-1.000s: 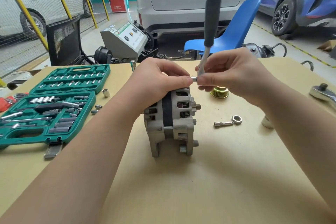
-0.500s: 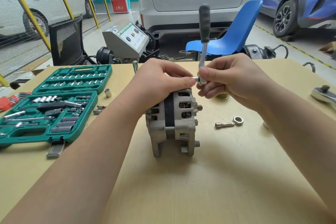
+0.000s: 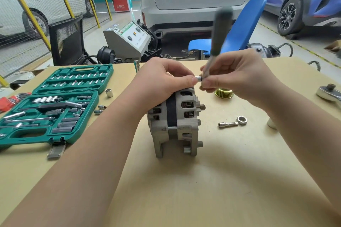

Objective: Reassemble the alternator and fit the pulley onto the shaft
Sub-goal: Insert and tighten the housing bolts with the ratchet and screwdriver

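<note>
**A:** Head view, working left to right from the alternator (image 3: pixel 175 121): what's different from a moment ago?

**B:** Left of it, the green socket case (image 3: pixel 53 105) lies open and hasn't shifted. The left hand (image 3: pixel 158 83) is still clamped over the alternator's top, fingers curled round the housing, thumb tip touching the small socket (image 3: pixel 198 78) just above the upper right edge. The change is the ratchet (image 3: pixel 219 29): its dark handle stood nearly upright half a second ago, and now it leans right and is blurred, so it's mid-swing.

**B:** I'd judge that as a through-bolt at the top of the housing being run down, so the casing isn't fully closed up yet.

**A:** And the right hand?

**B:** The right hand (image 3: pixel 238 77), just right of the alternator's top, has its fingers closed narrowly, pinching the ratchet's head where it meets the socket. It isn't gripping the handle, which swings free above.

**A:** Where's the pulley?

**B:** The gold pulley (image 3: pixel 223 93) sits on the table right of the alternator, partly behind the right hand, not on the shaft (image 3: pixel 202 106). A nut (image 3: pixel 242 120) and a short extension bar (image 3: pixel 227 124) lie further right, lower down. Pulley fitting looks some way off.
</note>
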`<state>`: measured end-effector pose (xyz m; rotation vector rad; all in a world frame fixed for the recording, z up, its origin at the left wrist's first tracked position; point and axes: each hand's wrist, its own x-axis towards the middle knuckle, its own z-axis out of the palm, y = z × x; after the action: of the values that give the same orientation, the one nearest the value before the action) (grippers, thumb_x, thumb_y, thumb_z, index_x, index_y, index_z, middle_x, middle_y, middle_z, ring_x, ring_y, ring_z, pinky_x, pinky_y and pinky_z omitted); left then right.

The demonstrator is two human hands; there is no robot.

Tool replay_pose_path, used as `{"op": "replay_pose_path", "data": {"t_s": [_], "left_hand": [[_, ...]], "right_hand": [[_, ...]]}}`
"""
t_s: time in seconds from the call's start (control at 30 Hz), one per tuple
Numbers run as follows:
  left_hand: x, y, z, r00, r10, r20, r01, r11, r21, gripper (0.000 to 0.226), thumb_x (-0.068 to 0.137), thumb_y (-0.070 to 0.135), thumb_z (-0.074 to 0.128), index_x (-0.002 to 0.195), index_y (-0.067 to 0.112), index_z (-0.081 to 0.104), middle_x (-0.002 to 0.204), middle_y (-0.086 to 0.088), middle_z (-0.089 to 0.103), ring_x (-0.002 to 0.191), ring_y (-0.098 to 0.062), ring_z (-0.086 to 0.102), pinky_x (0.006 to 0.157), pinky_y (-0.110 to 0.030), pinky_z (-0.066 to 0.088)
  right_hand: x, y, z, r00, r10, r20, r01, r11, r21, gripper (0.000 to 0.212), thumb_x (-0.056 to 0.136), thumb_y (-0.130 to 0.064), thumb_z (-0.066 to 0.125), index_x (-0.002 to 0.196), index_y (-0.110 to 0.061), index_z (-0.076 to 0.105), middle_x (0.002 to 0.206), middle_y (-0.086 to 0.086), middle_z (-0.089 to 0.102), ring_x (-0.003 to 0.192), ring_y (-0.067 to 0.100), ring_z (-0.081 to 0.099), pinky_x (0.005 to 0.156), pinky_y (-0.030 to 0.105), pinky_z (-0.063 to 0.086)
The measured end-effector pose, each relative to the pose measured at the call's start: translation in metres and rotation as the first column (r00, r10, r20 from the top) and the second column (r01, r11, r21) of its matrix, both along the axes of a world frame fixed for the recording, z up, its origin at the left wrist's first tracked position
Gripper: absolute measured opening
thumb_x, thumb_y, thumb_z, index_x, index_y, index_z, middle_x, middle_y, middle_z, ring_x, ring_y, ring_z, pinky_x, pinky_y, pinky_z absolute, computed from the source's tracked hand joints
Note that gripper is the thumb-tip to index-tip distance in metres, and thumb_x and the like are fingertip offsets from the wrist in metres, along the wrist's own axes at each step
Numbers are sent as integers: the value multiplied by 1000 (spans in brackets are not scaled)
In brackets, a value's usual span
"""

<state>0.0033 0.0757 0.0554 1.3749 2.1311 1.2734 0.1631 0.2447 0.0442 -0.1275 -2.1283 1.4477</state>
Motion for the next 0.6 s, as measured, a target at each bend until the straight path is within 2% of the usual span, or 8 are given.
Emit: {"op": "replay_pose_path", "data": {"t_s": [0.1,0.3,0.37,0.47,0.53,0.6], "left_hand": [[0,0,0,1000,-10,-4,10,1000,5,10,88,47,84,95,40,83,84,19,79,79,1,74,60,-12,52],[-1,1,-1,1000,-23,-20,23,1000,11,8,90,43,83,90,35,84,72,19,75,66,6,68,52,-6,44],[-1,1,-1,1000,-20,-17,20,1000,11,8,90,44,82,89,36,84,73,19,75,66,6,69,52,-6,44],[0,1,-1,1000,-7,-30,7,1000,9,8,91,44,81,89,36,84,75,20,75,69,7,69,52,-6,45],[0,1,-1,1000,-2,-21,3,1000,11,8,91,42,82,88,35,84,73,19,75,67,6,69,51,-6,45],[0,1,-1,1000,2,-6,-2,1000,15,8,90,42,82,87,35,84,71,18,75,65,5,69,53,-8,47]], "right_hand": [[-3,-1,2,998,19,59,-9,988,-155,34,68,-35,94,91,-11,84,86,24,78,77,42,79,66,37,65],[-7,0,-1,969,74,237,15,936,-352,43,76,-49,85,91,-9,83,92,31,76,69,30,77,59,27,62],[-7,1,-3,974,53,220,17,952,-305,43,80,-46,84,95,-6,81,92,30,76,70,31,77,60,27,62],[-5,3,1,990,13,141,4,993,-120,39,78,-42,89,96,-8,81,88,22,78,73,34,77,65,32,63],[-1,4,3,998,16,68,-15,1000,-3,38,71,-36,94,94,-9,81,89,19,79,79,37,78,73,39,65],[2,5,3,1000,21,18,-24,990,142,32,70,-22,94,98,-12,81,93,15,80,88,34,79,86,43,66]]}}
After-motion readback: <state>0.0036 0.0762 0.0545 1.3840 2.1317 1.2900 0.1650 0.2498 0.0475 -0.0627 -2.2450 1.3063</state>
